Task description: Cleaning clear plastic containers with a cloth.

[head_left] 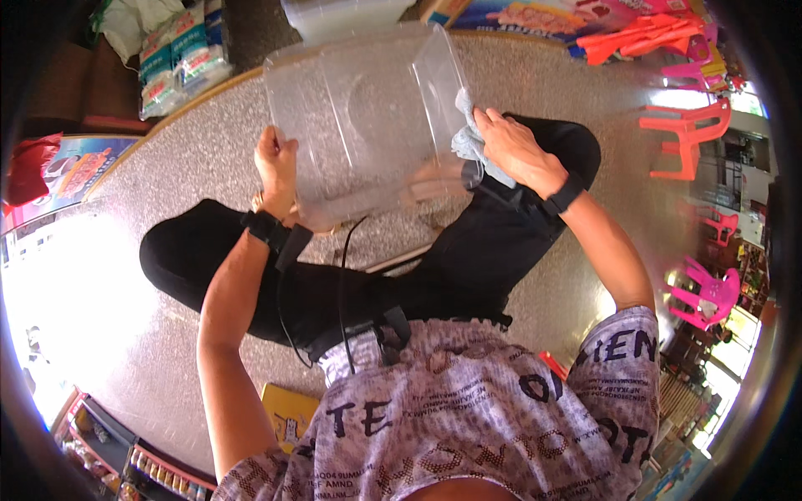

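A clear plastic storage box [382,119] is held up in front of me, tilted, above the speckled floor between my knees. My left hand [276,164] grips its left edge, thumb on the near side. On the box's right edge lies a light grey-blue cloth [468,139], pressed there by my right hand [509,143]. Part of the cloth hangs down below that palm. Through the clear plastic, my lower legs or feet show only faintly.
Beyond the box stands another translucent plastic container [344,15]. Plastic-wrapped packs [185,62] are at the upper left. Printed cartons with red bags [639,37] lie at the upper right. Red [686,134] and pink [708,291] plastic chairs stand to the right. Thin black cables [344,275] cross my lap.
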Tool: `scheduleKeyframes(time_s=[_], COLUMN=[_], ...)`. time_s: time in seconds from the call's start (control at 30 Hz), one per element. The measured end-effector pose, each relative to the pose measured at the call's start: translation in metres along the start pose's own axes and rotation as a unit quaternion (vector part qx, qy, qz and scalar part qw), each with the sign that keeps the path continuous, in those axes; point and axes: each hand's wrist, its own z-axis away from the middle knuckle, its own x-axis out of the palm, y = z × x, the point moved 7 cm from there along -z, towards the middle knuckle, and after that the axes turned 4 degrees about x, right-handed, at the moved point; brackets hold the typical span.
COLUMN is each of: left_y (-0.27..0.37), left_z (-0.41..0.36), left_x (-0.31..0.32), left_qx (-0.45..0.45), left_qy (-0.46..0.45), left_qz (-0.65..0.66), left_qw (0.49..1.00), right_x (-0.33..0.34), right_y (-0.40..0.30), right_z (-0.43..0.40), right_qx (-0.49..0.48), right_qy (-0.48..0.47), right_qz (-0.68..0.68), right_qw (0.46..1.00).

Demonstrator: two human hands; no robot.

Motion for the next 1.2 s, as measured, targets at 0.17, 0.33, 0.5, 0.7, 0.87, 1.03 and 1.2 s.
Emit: scheduleKeyframes(time_s=[0.17, 0.33, 0.5, 0.7, 0.87, 1.03, 1.2], left_y=[-0.003, 0.003, 0.012, -0.003, 0.016, 0.016, 0.011], left_z=[-0.002, 0.006, 0.019, 0.017, 0.023, 0.020, 0.016], left_x=[-0.002, 0.013, 0.013, 0.000, 0.005, 0.006, 0.008], left_qx=[-0.021, -0.064, -0.116, -0.187, -0.202, -0.147, -0.137], left_qy=[0.001, 0.005, 0.026, 0.042, -0.004, 0.051, 0.033], left_qz=[-0.019, 0.089, 0.155, 0.172, 0.164, 0.164, 0.166], left_qw=[1.000, 0.994, 0.981, 0.966, 0.966, 0.974, 0.976], right_x=[0.014, 0.021, 0.024, 0.031, 0.043, 0.064, 0.120], right_y=[-0.035, -0.088, -0.171, -0.227, -0.212, -0.228, -0.226], right_z=[0.061, 0.075, 0.055, 0.008, -0.039, -0.069, -0.101], right_qx=[0.071, -0.002, -0.128, -0.170, -0.140, -0.212, -0.196], right_qy=[0.042, 0.091, 0.063, 0.030, -0.138, -0.231, -0.220], right_qz=[-0.030, -0.080, -0.236, -0.333, -0.351, -0.157, -0.029], right_qw=[0.996, 0.993, 0.961, 0.927, 0.915, 0.937, 0.955])
